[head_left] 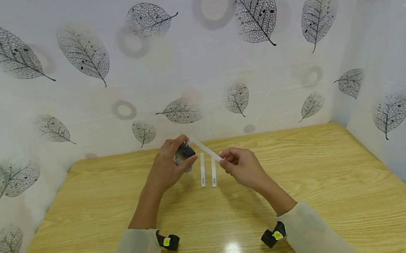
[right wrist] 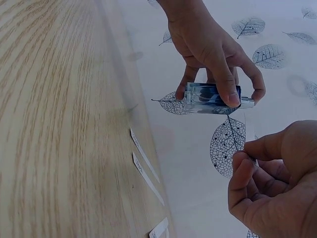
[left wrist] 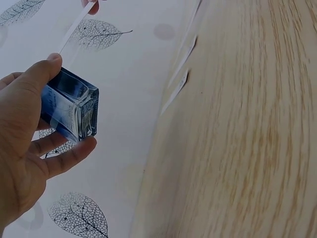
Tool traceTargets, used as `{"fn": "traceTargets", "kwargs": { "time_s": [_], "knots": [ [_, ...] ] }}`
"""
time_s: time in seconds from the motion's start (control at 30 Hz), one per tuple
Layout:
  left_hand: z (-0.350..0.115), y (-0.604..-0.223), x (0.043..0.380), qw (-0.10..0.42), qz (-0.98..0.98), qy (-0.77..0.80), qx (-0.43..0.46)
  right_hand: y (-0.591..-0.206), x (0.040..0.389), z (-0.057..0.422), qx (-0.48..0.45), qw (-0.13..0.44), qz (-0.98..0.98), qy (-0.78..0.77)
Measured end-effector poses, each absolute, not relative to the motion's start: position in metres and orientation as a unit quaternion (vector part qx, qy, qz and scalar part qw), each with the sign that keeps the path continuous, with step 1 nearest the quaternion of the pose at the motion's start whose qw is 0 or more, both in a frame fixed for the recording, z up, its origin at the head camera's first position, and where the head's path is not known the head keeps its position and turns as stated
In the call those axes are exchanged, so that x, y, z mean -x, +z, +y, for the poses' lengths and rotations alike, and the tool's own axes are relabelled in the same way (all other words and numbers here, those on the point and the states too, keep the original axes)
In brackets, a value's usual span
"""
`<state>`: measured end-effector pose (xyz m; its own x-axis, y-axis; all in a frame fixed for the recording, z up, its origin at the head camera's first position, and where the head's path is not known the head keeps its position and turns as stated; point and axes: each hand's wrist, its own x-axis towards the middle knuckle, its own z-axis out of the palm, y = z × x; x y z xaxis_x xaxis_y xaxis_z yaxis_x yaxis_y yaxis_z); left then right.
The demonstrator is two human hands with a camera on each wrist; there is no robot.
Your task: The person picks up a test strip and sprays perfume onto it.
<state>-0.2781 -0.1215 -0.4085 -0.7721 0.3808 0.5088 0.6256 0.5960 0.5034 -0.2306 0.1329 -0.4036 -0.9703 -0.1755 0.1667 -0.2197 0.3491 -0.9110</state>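
My left hand [head_left: 165,165] grips a small blue glass perfume bottle [left wrist: 72,105] above the far part of the table. In the right wrist view the bottle [right wrist: 208,98] lies sideways in the fingers, and one fingertip is at its sprayer end. My right hand [head_left: 245,168] pinches one end of a narrow white paper strip [head_left: 205,149]. That strip slants up toward the bottle's top; whether they touch, I cannot tell. Two more paper strips, a left one [head_left: 202,170] and a right one [head_left: 213,173], lie side by side below, with small print at their near ends.
The wood-grain table [head_left: 204,229] reaches back to a pale curtain [head_left: 193,70] printed with leaves, which also stands at both sides. In the right wrist view a third paper strip [right wrist: 159,228] shows at the bottom edge. Each wrist bears a small black camera.
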Motion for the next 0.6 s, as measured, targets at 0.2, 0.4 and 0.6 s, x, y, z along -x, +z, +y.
{"fn": "traceTargets", "kwargs": {
  "time_s": [0.2, 0.4, 0.6],
  "knots": [
    [-0.1224, -0.4111, 0.2800, 0.178, -0.874, -0.353, 0.281, -0.4021, 0.2303, 0.1329, -0.119, 0.020, -0.822, 0.557],
    [-0.1227, -0.4128, 0.2803, 0.171, -0.873, -0.364, 0.276, -0.4008, 0.2305, 0.1335, -0.125, 0.021, -0.822, 0.555],
    [-0.1230, -0.4126, 0.2807, 0.164, -0.875, -0.368, 0.268, -0.4000, 0.2302, 0.1332, -0.127, 0.018, -0.823, 0.554]
  ]
}}
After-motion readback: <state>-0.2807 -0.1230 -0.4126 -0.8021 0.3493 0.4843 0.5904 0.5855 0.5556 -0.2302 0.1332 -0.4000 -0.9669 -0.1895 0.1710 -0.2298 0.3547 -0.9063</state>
